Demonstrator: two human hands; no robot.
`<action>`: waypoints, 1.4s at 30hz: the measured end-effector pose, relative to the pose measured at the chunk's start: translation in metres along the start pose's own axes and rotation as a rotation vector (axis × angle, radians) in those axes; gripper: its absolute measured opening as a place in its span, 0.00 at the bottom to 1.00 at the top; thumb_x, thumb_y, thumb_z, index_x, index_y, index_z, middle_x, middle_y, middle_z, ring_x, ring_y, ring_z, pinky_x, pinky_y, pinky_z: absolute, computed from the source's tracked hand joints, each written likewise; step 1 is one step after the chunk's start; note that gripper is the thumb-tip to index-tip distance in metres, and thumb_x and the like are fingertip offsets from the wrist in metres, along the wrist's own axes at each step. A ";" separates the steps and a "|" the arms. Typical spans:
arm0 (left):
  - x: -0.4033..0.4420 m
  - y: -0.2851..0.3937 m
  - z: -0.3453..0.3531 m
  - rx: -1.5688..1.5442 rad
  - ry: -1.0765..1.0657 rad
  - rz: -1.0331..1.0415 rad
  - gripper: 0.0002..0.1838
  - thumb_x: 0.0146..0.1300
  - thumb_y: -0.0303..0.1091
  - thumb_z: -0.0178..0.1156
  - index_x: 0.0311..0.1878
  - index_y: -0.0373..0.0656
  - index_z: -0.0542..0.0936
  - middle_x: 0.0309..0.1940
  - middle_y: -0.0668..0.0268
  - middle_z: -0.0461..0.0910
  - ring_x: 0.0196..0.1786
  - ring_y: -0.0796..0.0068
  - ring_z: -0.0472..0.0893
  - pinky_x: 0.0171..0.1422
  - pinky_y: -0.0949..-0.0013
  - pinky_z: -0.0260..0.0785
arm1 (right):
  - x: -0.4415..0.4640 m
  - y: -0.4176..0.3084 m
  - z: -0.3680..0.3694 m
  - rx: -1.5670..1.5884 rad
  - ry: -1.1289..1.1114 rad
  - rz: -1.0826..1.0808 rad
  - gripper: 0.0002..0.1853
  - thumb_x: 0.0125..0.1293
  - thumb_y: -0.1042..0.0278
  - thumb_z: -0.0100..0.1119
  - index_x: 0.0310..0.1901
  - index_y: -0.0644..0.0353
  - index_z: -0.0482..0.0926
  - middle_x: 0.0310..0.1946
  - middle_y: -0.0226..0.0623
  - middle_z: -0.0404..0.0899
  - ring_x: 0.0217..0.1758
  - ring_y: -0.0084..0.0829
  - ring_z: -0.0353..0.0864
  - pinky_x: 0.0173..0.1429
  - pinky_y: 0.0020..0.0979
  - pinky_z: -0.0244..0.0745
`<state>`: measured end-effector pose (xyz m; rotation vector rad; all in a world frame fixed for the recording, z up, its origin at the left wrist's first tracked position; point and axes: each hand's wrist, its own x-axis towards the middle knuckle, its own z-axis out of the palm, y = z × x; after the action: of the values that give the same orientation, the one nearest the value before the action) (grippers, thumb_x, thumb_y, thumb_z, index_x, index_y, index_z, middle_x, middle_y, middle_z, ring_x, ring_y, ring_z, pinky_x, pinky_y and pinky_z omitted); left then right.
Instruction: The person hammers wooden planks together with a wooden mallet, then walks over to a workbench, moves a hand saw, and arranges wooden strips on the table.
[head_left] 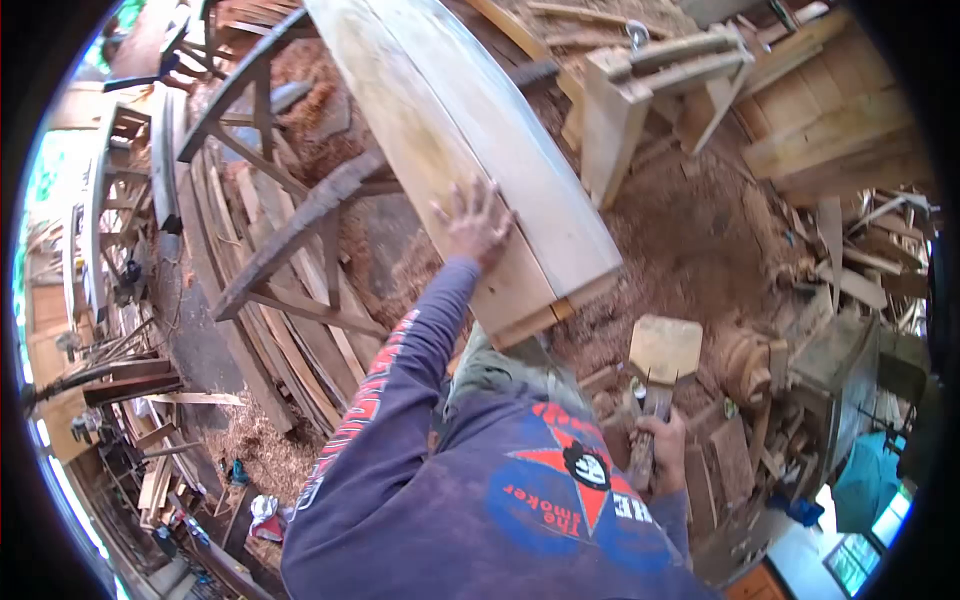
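Two long, pale wooden boards (pixel 425 140) lie side by side with a narrow dark seam between them, running from the top centre towards me. My left hand (pixel 475 225) rests on them near the close end, palm down and fingers spread. Low on the right, my right hand (pixel 662 445) is wrapped round a worn wooden tool (pixel 651 418) with a block-like body; its exact kind is unclear. Just beyond that tool shows a flat, pale wooden piece (pixel 665 347) with cut corners. Whether the two are joined, I cannot tell.
Dark wooden trestle frames (pixel 300 235) stand left of the boards, above several long planks (pixel 270 320). A wooden stand (pixel 620 110) is at the upper right. Shavings (pixel 700 240) cover the floor. Offcuts (pixel 860 270) and a cabinet (pixel 835 370) are on the right.
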<state>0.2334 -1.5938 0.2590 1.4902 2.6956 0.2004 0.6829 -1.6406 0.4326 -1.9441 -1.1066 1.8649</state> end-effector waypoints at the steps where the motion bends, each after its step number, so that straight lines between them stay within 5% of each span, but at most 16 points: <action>1: 0.000 0.002 -0.001 0.009 0.016 0.000 0.38 0.71 0.70 0.35 0.79 0.64 0.56 0.82 0.64 0.43 0.82 0.46 0.42 0.75 0.23 0.22 | 0.005 -0.005 -0.008 -0.004 0.017 0.029 0.15 0.55 0.73 0.62 0.44 0.65 0.73 0.26 0.39 0.79 0.21 0.32 0.81 0.25 0.33 0.78; 7: 0.003 0.001 0.006 0.025 -0.009 -0.041 0.38 0.69 0.73 0.38 0.79 0.71 0.56 0.82 0.68 0.43 0.83 0.48 0.39 0.77 0.26 0.23 | 0.075 -0.035 -0.069 -0.137 0.058 0.124 0.15 0.54 0.69 0.65 0.42 0.64 0.74 0.27 0.38 0.80 0.22 0.29 0.81 0.27 0.31 0.78; 11: -0.002 0.000 0.015 0.021 -0.007 -0.071 0.38 0.68 0.74 0.40 0.78 0.74 0.56 0.82 0.70 0.45 0.83 0.50 0.40 0.78 0.28 0.24 | 0.119 -0.027 -0.131 -0.407 0.048 -0.014 0.14 0.54 0.68 0.65 0.41 0.64 0.76 0.29 0.34 0.80 0.22 0.25 0.77 0.29 0.28 0.73; 13: 0.003 -0.001 0.018 -0.081 0.070 -0.075 0.40 0.65 0.77 0.40 0.77 0.77 0.57 0.82 0.73 0.46 0.83 0.52 0.43 0.78 0.28 0.25 | 0.138 -0.021 -0.176 -0.774 0.097 -0.113 0.21 0.49 0.62 0.67 0.40 0.71 0.77 0.33 0.44 0.83 0.37 0.37 0.83 0.44 0.36 0.76; 17: 0.003 -0.002 0.016 -0.121 0.053 -0.106 0.39 0.62 0.78 0.44 0.76 0.79 0.60 0.81 0.75 0.49 0.83 0.54 0.43 0.79 0.31 0.22 | 0.180 -0.003 -0.240 -0.885 0.106 -0.063 0.06 0.53 0.71 0.62 0.24 0.64 0.78 0.19 0.30 0.77 0.21 0.22 0.73 0.26 0.32 0.67; 19: 0.002 0.003 0.012 -0.114 0.054 -0.145 0.38 0.63 0.76 0.45 0.76 0.78 0.61 0.81 0.74 0.50 0.83 0.54 0.43 0.79 0.31 0.23 | 0.184 -0.040 -0.235 -0.879 -0.025 0.181 0.20 0.49 0.64 0.65 0.37 0.75 0.78 0.29 0.45 0.82 0.33 0.37 0.81 0.40 0.40 0.74; 23: 0.011 0.030 0.009 -0.184 0.093 -0.324 0.33 0.65 0.69 0.53 0.72 0.71 0.70 0.81 0.74 0.51 0.83 0.55 0.44 0.80 0.32 0.24 | 0.247 -0.020 -0.303 -0.942 0.059 -0.256 0.19 0.51 0.62 0.67 0.27 0.78 0.80 0.23 0.55 0.82 0.29 0.43 0.84 0.38 0.45 0.75; 26: 0.036 0.064 -0.001 -0.214 -0.003 -0.546 0.36 0.65 0.65 0.55 0.73 0.61 0.67 0.80 0.68 0.51 0.82 0.49 0.43 0.79 0.30 0.27 | 0.287 -0.066 -0.317 -1.545 -0.018 0.167 0.28 0.50 0.51 0.70 0.32 0.77 0.81 0.36 0.68 0.82 0.45 0.54 0.87 0.46 0.47 0.78; 28: 0.053 0.088 0.008 -0.213 -0.064 -0.705 0.39 0.64 0.65 0.56 0.74 0.57 0.64 0.81 0.64 0.50 0.82 0.46 0.41 0.79 0.28 0.27 | 0.287 -0.127 -0.285 -1.548 -0.059 0.044 0.28 0.49 0.50 0.70 0.33 0.77 0.82 0.37 0.68 0.82 0.46 0.55 0.86 0.47 0.47 0.78; 33: 0.095 0.137 0.042 -0.120 0.324 -0.967 0.57 0.57 0.73 0.56 0.78 0.41 0.52 0.81 0.54 0.45 0.82 0.42 0.36 0.78 0.29 0.22 | 0.428 -0.219 -0.306 -1.703 -0.180 -0.034 0.29 0.48 0.49 0.71 0.34 0.76 0.83 0.38 0.68 0.82 0.48 0.56 0.85 0.50 0.48 0.79; 37: 0.102 0.154 0.038 -0.053 0.277 -1.033 0.57 0.59 0.74 0.52 0.79 0.41 0.51 0.81 0.55 0.43 0.82 0.44 0.35 0.78 0.30 0.20 | 0.470 -0.328 -0.262 -1.733 -0.143 -0.123 0.26 0.48 0.55 0.71 0.40 0.73 0.82 0.43 0.66 0.82 0.51 0.57 0.84 0.53 0.48 0.78; 39: 0.104 0.155 0.034 -0.052 0.217 -1.063 0.55 0.61 0.74 0.50 0.80 0.44 0.51 0.82 0.55 0.42 0.83 0.46 0.35 0.79 0.32 0.19 | 0.518 -0.360 -0.273 -1.695 -0.181 -0.330 0.24 0.47 0.59 0.69 0.38 0.75 0.80 0.33 0.62 0.84 0.34 0.50 0.88 0.42 0.43 0.82; 42: 0.103 0.160 0.036 -0.035 0.184 -1.106 0.53 0.62 0.74 0.48 0.80 0.44 0.51 0.82 0.56 0.43 0.83 0.48 0.37 0.80 0.33 0.21 | 0.558 -0.437 -0.243 -1.658 -0.258 -0.398 0.16 0.49 0.67 0.68 0.35 0.71 0.78 0.27 0.51 0.84 0.26 0.39 0.86 0.35 0.39 0.82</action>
<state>0.3166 -1.4195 0.2476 -0.1755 3.1434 0.3064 0.7017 -0.8996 0.3262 -1.5374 -3.4262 0.7904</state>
